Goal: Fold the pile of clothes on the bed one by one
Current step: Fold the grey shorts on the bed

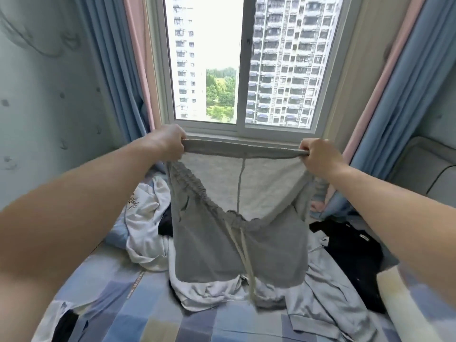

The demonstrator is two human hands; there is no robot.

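I hold a pair of grey drawstring shorts point(237, 245) up in the air above the bed. My left hand point(166, 141) grips one end of the stretched top edge and my right hand point(318, 157) grips the other end. The elastic waistband sags open toward me and the pale drawstring hangs down the front. Under the shorts lies a pile of clothes: a white printed shirt point(145, 213), a light grey garment point(328, 294) and a black garment point(355, 255).
The bed point(153, 314) has a blue and cream checked sheet. A window point(241, 60) with blue and pink curtains faces me. A grey padded seat point(424, 169) stands at the right. More black and white cloth point(63, 324) lies at the bed's near left corner.
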